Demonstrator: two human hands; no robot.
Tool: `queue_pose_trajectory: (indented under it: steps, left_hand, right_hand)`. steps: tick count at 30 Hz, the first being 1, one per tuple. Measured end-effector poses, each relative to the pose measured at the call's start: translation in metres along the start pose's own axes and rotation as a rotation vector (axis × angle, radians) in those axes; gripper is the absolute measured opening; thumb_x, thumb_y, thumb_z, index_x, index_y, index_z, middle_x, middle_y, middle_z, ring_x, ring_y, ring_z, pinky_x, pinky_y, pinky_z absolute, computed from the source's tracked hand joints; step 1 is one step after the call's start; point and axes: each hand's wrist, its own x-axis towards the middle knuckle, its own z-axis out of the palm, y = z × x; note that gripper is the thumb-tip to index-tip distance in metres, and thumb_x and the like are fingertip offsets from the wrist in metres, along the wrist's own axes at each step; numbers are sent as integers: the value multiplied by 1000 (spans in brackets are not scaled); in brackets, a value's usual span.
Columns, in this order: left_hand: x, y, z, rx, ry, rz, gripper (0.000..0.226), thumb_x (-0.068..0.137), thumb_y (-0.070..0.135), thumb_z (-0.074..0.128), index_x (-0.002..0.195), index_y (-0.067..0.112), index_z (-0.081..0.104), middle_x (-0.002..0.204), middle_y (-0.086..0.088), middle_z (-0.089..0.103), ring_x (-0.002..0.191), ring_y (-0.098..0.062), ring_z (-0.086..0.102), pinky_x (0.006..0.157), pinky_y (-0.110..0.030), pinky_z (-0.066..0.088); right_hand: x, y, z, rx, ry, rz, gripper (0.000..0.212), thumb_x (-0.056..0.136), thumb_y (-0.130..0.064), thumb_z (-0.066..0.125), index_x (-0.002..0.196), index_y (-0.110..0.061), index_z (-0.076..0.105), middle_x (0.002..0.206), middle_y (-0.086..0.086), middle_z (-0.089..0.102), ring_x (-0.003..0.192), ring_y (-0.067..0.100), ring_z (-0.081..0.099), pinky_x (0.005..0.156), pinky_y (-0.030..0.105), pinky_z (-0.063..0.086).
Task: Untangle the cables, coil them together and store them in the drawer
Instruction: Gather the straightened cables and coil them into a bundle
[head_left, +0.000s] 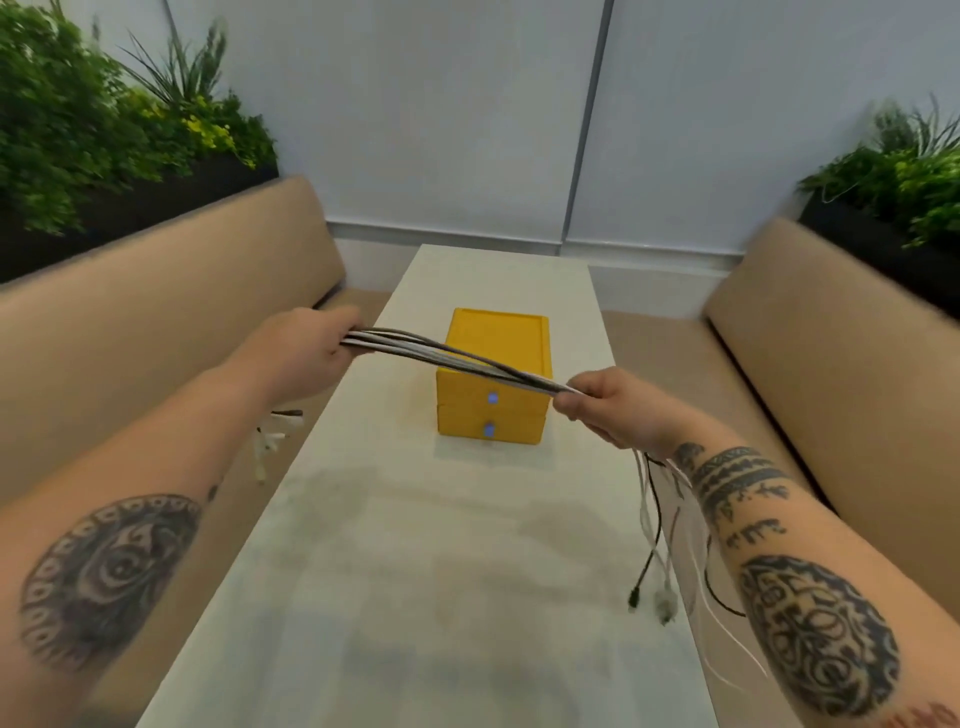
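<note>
A bundle of several black and white cables (457, 358) is stretched straight between my two hands above the table. My left hand (306, 348) grips one end at the left, and short plug ends hang below that wrist. My right hand (608, 410) grips the bundle at the right, with the loose tails and plugs dangling down past my forearm. Behind the cables stands a yellow drawer box (493, 410) with two shut drawers, each with a small blue knob.
The long white table (441, 571) runs away from me toward a pale wall. Tan benches flank it on the left (156, 312) and right (831, 338). Planters with green plants (104, 114) sit behind both benches.
</note>
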Motion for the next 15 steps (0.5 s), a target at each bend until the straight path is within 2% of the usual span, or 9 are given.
queue_pose_trajectory:
  steps: [3,7,10,15]
  left_hand:
    - [1,-4,0,21,1,-37,6,93,24,54,89,22,51,70,-3,59,68,-34,56,58,-41,47]
    - [-3,-1,6,48,-44,-30,4,93,22,55,90,22,53,65,5,49,64,-28,50,55,-37,43]
    - [-4,11,14,15,-77,-14,9,92,22,55,86,25,49,65,5,46,66,-30,47,58,-38,43]
    - [-2,23,20,24,-168,14,8,94,32,52,92,24,53,77,-2,61,74,-31,57,63,-40,49]
  right_hand:
    - [-9,24,-3,-194,86,58,37,93,-47,63,68,-21,55,58,-6,46,53,12,42,54,29,35]
    - [-31,74,1,-249,185,175,39,90,-52,64,72,-19,57,57,-6,48,53,12,48,55,31,36]
    - [-40,95,7,-308,277,229,41,89,-58,62,70,-22,56,62,-2,56,60,18,54,56,33,38]
    - [-55,115,9,-385,380,295,39,93,-57,55,72,-24,55,66,2,58,64,17,56,53,32,38]
